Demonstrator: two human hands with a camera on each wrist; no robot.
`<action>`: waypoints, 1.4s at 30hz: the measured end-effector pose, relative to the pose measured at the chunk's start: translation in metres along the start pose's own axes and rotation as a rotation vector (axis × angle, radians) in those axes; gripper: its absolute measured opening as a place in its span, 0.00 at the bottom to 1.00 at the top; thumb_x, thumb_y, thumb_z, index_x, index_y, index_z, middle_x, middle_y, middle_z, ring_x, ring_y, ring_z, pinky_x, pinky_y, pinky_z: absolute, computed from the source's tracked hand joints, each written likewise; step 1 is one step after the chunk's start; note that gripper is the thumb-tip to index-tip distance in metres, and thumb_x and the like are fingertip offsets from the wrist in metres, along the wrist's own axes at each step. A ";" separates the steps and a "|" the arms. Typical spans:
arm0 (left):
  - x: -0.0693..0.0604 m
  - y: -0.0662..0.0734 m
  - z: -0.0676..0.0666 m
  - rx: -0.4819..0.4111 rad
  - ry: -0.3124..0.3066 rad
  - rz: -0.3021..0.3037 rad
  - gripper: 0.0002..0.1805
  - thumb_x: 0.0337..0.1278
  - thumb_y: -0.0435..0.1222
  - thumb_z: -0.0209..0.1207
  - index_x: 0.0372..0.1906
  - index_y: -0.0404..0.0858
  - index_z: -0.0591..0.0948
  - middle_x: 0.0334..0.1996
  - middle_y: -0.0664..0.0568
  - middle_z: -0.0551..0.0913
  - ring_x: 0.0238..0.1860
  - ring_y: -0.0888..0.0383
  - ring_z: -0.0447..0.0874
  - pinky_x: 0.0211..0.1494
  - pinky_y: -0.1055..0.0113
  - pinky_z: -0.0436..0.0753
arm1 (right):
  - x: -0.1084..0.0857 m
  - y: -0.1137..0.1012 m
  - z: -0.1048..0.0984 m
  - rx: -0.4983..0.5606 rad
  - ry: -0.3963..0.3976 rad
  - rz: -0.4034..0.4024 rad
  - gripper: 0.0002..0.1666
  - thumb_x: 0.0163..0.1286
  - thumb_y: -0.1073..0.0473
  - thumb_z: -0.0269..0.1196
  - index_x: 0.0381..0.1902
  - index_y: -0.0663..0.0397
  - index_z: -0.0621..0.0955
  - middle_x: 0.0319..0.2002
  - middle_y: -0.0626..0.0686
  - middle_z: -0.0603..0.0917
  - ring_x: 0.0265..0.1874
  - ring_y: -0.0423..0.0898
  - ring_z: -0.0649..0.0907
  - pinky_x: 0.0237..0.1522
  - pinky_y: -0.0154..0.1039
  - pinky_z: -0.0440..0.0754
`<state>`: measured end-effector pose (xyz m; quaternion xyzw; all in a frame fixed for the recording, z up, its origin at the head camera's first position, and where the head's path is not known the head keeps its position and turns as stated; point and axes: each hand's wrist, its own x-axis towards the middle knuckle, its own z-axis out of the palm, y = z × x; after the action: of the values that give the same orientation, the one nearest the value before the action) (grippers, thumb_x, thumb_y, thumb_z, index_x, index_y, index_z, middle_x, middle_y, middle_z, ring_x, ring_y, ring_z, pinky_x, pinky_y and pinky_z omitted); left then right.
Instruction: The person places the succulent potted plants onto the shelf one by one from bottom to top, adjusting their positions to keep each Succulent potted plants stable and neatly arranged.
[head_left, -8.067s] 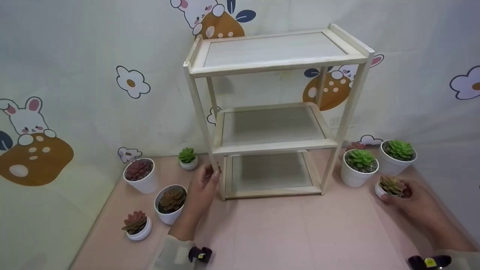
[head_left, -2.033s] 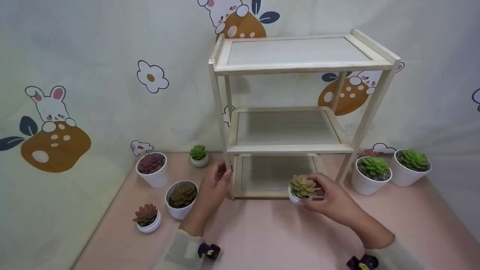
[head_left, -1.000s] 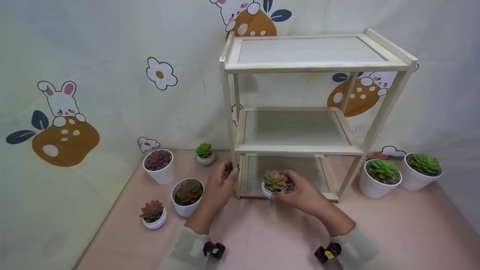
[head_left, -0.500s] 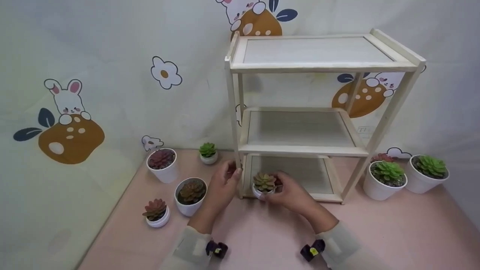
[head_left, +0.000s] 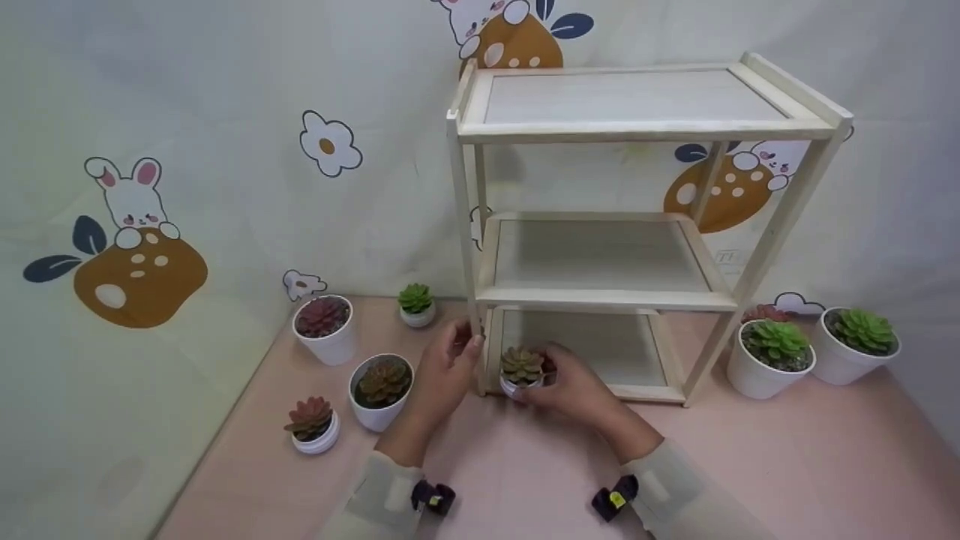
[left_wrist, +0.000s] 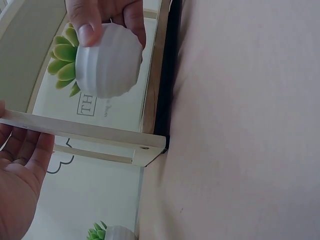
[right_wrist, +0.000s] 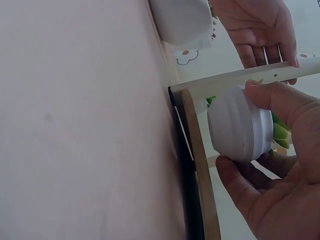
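A three-tier wooden shelf (head_left: 600,300) stands against the wall. My left hand (head_left: 448,367) grips its left front leg (left_wrist: 85,131), with the fingers curled round the wood. In my right hand (head_left: 574,382) is a small potted succulent (head_left: 521,366), its white ribbed pot (right_wrist: 235,125) pinched between thumb and fingers. Pot and plant are over the left front corner of the bottom tier (head_left: 585,349), close to the gripped leg. I cannot tell whether the pot touches the tier. Its leaves look yellow-green in the left wrist view.
Left of the shelf stand a dark red succulent (head_left: 322,319), a brown one (head_left: 381,382), a small reddish one (head_left: 311,420) and a small green one (head_left: 415,300). Right of it are two larger green pots (head_left: 772,356) (head_left: 859,341) and a partly hidden red plant (head_left: 765,313).
My right hand has carried the small potted succulent leftward from the right side of the table to the bottom tier's left front corner. My left hand stays on the shelf leg.
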<state>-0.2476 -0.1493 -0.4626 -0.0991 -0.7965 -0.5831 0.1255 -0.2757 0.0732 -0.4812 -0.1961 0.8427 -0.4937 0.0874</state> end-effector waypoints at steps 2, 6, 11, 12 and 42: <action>0.000 0.000 0.000 0.004 -0.005 -0.001 0.21 0.79 0.39 0.54 0.67 0.32 0.74 0.58 0.41 0.81 0.63 0.48 0.80 0.72 0.51 0.79 | 0.000 0.001 0.001 -0.008 -0.001 0.002 0.41 0.58 0.51 0.80 0.64 0.59 0.76 0.56 0.57 0.83 0.53 0.52 0.83 0.57 0.51 0.84; 0.000 0.001 -0.001 0.018 -0.017 -0.001 0.21 0.80 0.41 0.54 0.67 0.33 0.74 0.58 0.42 0.81 0.64 0.48 0.80 0.73 0.51 0.78 | 0.000 0.003 0.001 -0.016 0.013 0.012 0.41 0.57 0.51 0.80 0.64 0.58 0.77 0.55 0.56 0.83 0.53 0.51 0.83 0.56 0.50 0.85; 0.001 0.001 -0.002 0.021 -0.018 0.002 0.22 0.80 0.42 0.54 0.67 0.33 0.74 0.59 0.42 0.81 0.64 0.48 0.79 0.73 0.51 0.78 | 0.001 0.003 0.001 -0.010 0.016 0.014 0.40 0.57 0.51 0.80 0.64 0.59 0.77 0.54 0.57 0.84 0.51 0.51 0.84 0.50 0.45 0.87; 0.001 0.001 -0.002 0.019 -0.016 0.003 0.22 0.80 0.42 0.54 0.67 0.33 0.74 0.59 0.41 0.81 0.65 0.47 0.79 0.73 0.51 0.78 | 0.002 0.003 0.001 -0.004 0.013 0.013 0.40 0.57 0.52 0.80 0.63 0.59 0.77 0.54 0.57 0.84 0.50 0.51 0.84 0.49 0.44 0.87; -0.001 0.001 -0.001 0.014 -0.010 0.014 0.21 0.79 0.39 0.54 0.67 0.33 0.73 0.59 0.41 0.81 0.65 0.47 0.79 0.73 0.51 0.78 | 0.006 0.007 0.004 0.009 0.108 0.082 0.35 0.56 0.52 0.80 0.58 0.59 0.79 0.51 0.56 0.85 0.49 0.49 0.84 0.53 0.46 0.86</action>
<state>-0.2460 -0.1498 -0.4614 -0.1065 -0.8004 -0.5762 0.1264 -0.2812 0.0700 -0.4888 -0.1341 0.8512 -0.5035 0.0630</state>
